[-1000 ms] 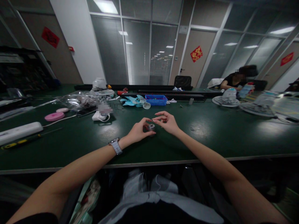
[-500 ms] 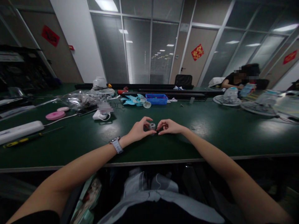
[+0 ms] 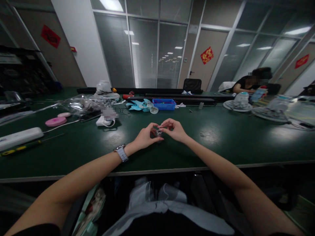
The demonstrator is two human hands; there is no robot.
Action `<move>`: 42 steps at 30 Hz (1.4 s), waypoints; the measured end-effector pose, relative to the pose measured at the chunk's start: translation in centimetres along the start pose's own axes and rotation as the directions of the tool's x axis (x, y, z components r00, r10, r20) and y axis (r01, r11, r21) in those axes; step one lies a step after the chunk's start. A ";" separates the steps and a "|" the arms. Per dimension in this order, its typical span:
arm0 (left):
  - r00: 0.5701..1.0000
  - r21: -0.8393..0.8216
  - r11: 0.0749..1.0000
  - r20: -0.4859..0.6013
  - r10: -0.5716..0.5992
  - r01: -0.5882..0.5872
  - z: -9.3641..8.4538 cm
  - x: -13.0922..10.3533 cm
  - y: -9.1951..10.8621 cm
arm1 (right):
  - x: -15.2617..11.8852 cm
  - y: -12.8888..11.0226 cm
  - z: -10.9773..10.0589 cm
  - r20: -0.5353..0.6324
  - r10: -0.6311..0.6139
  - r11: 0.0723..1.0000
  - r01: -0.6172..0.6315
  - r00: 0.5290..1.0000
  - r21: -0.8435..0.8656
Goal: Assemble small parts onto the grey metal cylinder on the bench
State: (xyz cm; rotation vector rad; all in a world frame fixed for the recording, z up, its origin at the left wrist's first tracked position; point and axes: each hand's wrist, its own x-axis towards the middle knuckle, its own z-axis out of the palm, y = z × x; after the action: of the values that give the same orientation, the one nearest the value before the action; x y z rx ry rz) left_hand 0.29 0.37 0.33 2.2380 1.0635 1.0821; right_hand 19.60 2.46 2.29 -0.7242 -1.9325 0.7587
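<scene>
The green worktop (image 3: 137,162) looks smooth and shiny, so a small round thing dropped on it might roll off the near edge, as both hands are closer to that edge than to the far one. The crinkly clear bag (image 3: 73,105) lies toward the far left corner, and a tiny piece that bounced into it could be hard to find. The white power strip (image 3: 22,138) is by the left edge; its cord could snag a sleeve if an arm swung that way. The blue fan blades (image 3: 137,105) and blue tub (image 3: 167,106) sit near the far edge, around the middle, far enough off that a small bump here should not reach them. The yellow and black screwdriver (image 3: 22,148) lies just on the near side of the strip, and a knock from the left arm could send it rolling.

The left hand (image 3: 145,136) is curled round the metal part (image 3: 158,133), thumb on the near side. The right hand (image 3: 176,131) has its fingertips bunched at the top; I can't tell if they pinch something tiny. The part is in front of the person, between the hands. If the left hand's grip is loose, a push from the right could make it tip or twist, and fingers over the top could hide a crooked fit.
</scene>
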 end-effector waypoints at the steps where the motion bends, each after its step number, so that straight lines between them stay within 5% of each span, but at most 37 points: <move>1: 1.000 0.007 1.000 -0.001 0.001 -0.001 0.0 0.0 0.0 | 0.0 0.1 0.2 0.006 -0.004 1.000 0.004 1.000 0.003; 10: 1.000 -0.008 1.000 0.002 0.000 0.000 0.1 0.0 -0.1 | 0.1 0.3 0.3 -0.076 0.022 0.998 -0.018 0.997 0.053; 18: 1.000 0.000 1.000 0.011 0.006 -0.006 0.1 0.1 -0.1 | 0.0 0.4 0.8 0.002 0.069 0.990 -0.069 0.998 0.119; 25: 1.000 -0.021 1.000 0.013 -0.007 0.007 0.0 0.0 0.1 | 0.0 1.0 0.4 -0.100 0.122 0.985 -0.108 0.988 0.134; 35: 1.000 -0.013 1.000 0.008 0.003 -0.003 0.0 0.0 0.2 | -0.1 0.2 0.9 -0.075 0.051 0.995 -0.044 0.996 0.092; 39: 1.000 0.000 1.000 0.005 -0.006 0.006 0.0 0.0 -0.1 | 0.3 0.7 -0.4 -0.138 0.049 0.995 -0.037 0.989 0.090; 42: 1.000 -0.003 1.000 0.007 -0.003 0.003 0.0 0.0 -0.2 | 0.2 1.6 -2.1 -0.030 0.109 0.993 -0.107 0.994 0.044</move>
State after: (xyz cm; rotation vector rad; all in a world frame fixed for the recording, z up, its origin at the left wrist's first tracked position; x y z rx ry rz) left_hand 0.25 0.46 0.19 2.2358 1.0614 1.0729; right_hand 21.65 4.09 2.04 -0.8155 -1.8545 0.8462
